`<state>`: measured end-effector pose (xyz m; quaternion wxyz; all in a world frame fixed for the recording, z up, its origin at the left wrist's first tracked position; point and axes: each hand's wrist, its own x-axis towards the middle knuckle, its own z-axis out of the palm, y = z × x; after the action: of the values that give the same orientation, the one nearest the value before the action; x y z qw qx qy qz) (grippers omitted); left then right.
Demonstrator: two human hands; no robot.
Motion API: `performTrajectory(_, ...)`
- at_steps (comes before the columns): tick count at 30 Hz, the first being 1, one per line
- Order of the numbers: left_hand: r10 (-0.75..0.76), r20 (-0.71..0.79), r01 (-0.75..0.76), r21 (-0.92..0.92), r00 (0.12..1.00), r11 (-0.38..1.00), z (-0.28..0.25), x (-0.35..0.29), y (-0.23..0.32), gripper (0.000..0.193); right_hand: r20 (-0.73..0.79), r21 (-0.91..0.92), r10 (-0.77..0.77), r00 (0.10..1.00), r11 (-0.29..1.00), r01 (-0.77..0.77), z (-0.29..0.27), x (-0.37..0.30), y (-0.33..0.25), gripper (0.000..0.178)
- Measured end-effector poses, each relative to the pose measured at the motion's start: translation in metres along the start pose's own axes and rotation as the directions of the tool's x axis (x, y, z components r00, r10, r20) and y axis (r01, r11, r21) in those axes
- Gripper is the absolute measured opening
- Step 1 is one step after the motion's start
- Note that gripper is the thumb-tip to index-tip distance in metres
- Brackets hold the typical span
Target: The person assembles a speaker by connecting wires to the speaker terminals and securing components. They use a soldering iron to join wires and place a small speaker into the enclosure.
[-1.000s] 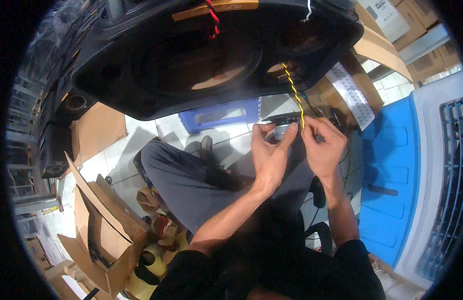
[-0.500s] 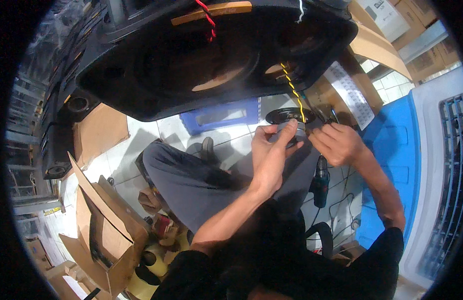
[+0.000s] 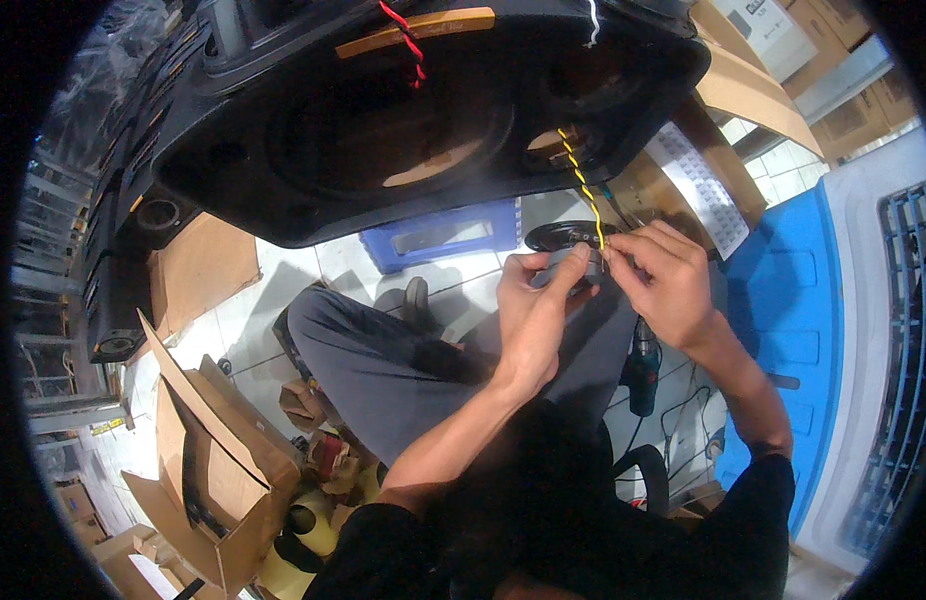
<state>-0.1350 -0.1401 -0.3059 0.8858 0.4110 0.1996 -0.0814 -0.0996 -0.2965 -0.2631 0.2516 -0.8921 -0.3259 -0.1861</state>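
Observation:
My left hand [image 3: 539, 305] grips a small round black speaker driver [image 3: 563, 238] by its magnet, the thumb pressed along the near side. Beside it my right hand [image 3: 665, 280] pinches the end of a yellow-and-black twisted wire [image 3: 583, 185] at the back edge of the driver. That wire hangs taut from a round hole in a large black speaker cabinet [image 3: 243, 200] ahead of me. The contact between wire end and driver is partly hidden by my fingers. A red-and-black wire [image 3: 413, 45] and a white wire [image 3: 592, 25] hang from the cabinet's other openings.
Below the cabinet stands a blue plastic stool [image 3: 443, 235]. A power drill [image 3: 641, 370] with cable lies on the tiled floor at my right, near a blue-and-white plastic panel [image 3: 783, 330]. Opened cardboard boxes [image 3: 213, 470] crowd the left side. A cardboard sheet [image 3: 208, 265] leans behind them.
My right hand has moved left and closer to the driver, bringing the yellow-and-black wire end to its edge. My left hand has barely shifted.

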Motion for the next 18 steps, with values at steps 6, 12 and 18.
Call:
performTrajectory(6, -0.062, 0.000, 0.062, 0.110, 0.998, 0.992, -0.006, 0.007, -0.002, 0.032, 0.459, -0.363, -0.547, 0.701, 0.604, 0.709, -0.022, 0.014, 0.017, 0.025)
performTrajectory(12, -0.108, 0.016, 0.106, 0.106, 0.994, 0.989, -0.011, 0.008, 0.001, 0.035, 0.500, -0.264, -0.701, 0.508, 0.436, 0.861, -0.030, 0.030, 0.037, 0.030)
performTrajectory(18, -0.105, 0.031, 0.104, 0.031, 0.994, 0.994, -0.015, 0.008, 0.005, 0.036, -0.078, -0.100, -0.140, 0.987, 0.986, 0.132, -0.008, -0.002, 0.010, 0.016)
